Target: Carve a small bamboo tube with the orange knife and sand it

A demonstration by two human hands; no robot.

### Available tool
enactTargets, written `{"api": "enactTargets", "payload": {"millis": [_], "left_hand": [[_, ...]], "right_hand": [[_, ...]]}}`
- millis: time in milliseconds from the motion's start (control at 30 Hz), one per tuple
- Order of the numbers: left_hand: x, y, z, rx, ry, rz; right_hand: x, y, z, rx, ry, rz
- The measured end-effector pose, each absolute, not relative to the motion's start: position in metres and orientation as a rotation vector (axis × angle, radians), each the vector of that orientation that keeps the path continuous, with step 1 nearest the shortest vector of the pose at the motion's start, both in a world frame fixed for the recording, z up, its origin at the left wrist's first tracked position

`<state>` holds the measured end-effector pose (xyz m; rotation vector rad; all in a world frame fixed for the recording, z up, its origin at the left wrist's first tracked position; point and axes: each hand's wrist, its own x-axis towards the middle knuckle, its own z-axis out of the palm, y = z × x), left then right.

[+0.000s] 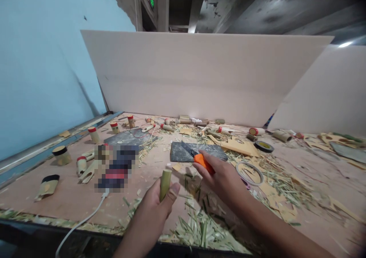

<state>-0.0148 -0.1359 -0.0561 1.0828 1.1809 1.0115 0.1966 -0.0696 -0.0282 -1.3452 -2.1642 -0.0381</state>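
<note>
My left hand (160,204) is closed around a short green bamboo piece (165,183), which stands nearly upright above the front of the table. In my right hand (217,174) is an orange-handled utility knife (203,163). Its blade points up and to the left over a dark grey slab (177,153) lying on the table. The knife and the bamboo piece are apart. Pale green shavings (203,229) are heaped below and between my hands.
A pixelated device (117,170) with a white cable (82,221) lies at left, near bamboo pieces with red or black ends (61,155). Tape rolls (263,146), yellow sheet scraps (240,146) and shavings cover the right. A white panel (194,74) stands behind.
</note>
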Motion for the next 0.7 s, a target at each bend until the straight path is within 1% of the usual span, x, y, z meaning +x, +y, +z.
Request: {"api": "enactTargets", "payload": {"millis": [133, 300, 467, 567, 700], "left_hand": [[-0.017, -0.133, -0.056, 1.081, 1.094, 0.953], [-0.017, -0.133, -0.048, 0.986, 0.987, 0.935], [-0.017, -0.137, -0.047, 0.997, 1.046, 0.900], [-0.018, -0.138, -0.049, 1.061, 1.097, 0.867], [-0.018, -0.137, -0.053, 1.121, 1.135, 0.853]], "right_hand": [[0.199, -0.070, -0.018, -1.291, -2.212, 0.137], [0.198, -0.080, -0.016, -1.074, -2.411, 0.322], [0.197, -0.083, -0.019, -0.892, -2.618, 0.416], [0.196, -0.085, -0.024, -0.843, -2.669, 0.342], [0.193, -0.086, -0.034, -0.906, -2.622, 0.050]]}}
